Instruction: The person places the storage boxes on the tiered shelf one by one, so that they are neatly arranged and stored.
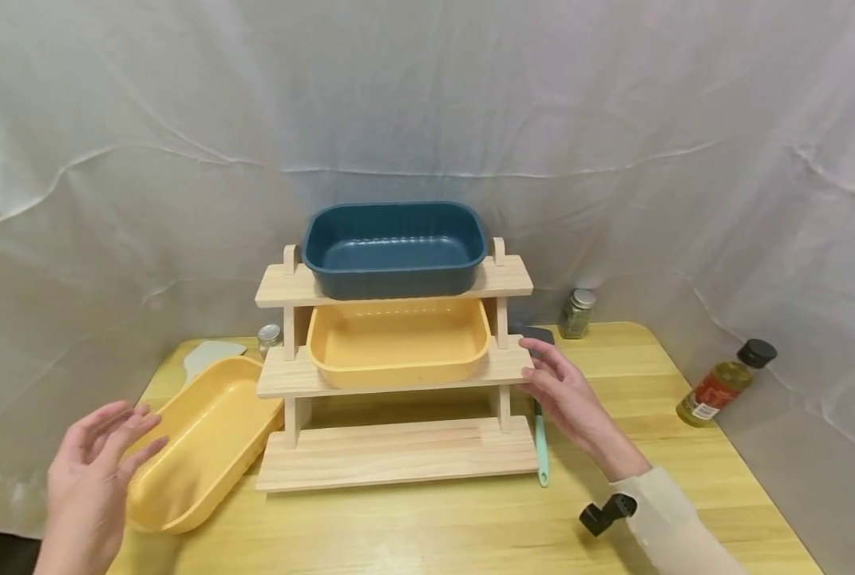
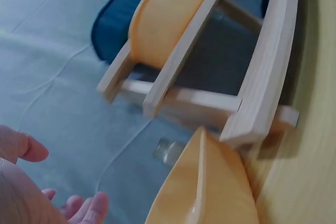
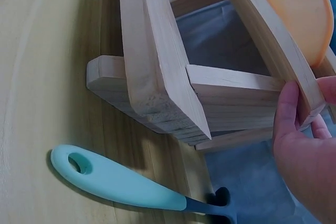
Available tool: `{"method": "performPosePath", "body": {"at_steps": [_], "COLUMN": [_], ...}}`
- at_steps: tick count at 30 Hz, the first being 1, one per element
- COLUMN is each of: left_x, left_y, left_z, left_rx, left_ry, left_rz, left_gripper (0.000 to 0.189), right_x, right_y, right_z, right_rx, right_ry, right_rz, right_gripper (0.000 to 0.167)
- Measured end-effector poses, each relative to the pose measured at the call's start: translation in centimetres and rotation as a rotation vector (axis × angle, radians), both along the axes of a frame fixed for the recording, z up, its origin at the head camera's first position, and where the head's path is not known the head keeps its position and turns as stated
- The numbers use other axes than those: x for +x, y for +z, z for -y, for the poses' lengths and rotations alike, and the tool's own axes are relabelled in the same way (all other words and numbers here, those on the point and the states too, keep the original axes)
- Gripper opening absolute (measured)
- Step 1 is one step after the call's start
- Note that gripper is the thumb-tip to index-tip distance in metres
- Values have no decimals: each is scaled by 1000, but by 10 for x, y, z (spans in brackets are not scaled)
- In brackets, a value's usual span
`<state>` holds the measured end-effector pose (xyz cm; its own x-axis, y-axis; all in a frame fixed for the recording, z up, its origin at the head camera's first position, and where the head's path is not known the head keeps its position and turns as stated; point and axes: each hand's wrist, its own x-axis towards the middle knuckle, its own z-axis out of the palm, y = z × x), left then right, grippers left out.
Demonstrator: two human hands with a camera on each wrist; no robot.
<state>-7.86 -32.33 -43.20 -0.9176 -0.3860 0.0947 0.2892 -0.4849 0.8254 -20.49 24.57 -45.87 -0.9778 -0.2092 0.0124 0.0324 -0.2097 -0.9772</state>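
A three-tier wooden stand (image 1: 398, 455) stands mid-table. Its top tier bears a dark blue tray (image 1: 394, 281); a yellow tray (image 1: 398, 374) sits on the middle tier. My right hand (image 1: 571, 399) grips the right end of the middle tier, and the right wrist view shows fingers (image 3: 286, 111) on both sides of that board. At the left, my left hand (image 1: 93, 471) has its fingers spread and holds nothing. It is nearest to a second yellow tray (image 1: 207, 435), which lies aslant beside the stand; from the head view I cannot tell whether they touch.
A spatula with a mint handle (image 3: 115, 182) lies right of the stand. Behind it stands a spice jar (image 1: 576, 314); an oil bottle (image 1: 725, 383) is farther right. Another small jar (image 1: 270, 339) and a pale flat utensil head (image 1: 211, 356) are at the back left. Grey cloth hangs behind.
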Motion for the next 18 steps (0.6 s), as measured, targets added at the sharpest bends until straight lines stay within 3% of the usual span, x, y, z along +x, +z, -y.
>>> {"method": "performPosePath", "body": {"at_steps": [3,10,13,18], "left_x": [10,18,21,27], "left_y": [-4,-8,-12,-24], "left_z": [8,15,16,15], "left_rx": [83,93,68,40], "left_ry": [130,443,531,638], "left_rz": [12,190,240,233], "left_gripper": [33,29,25,23], "right_x": [0,0,1,1], "right_y": [0,-2,-3,-3], "right_z": [-1,-6,-7,-8], "right_rx": [-12,-39,-49,-65], "right_ry": [1,-4,0,13], "right_rz": [0,1,4,-1], "right_gripper": [52,49,49,49]}}
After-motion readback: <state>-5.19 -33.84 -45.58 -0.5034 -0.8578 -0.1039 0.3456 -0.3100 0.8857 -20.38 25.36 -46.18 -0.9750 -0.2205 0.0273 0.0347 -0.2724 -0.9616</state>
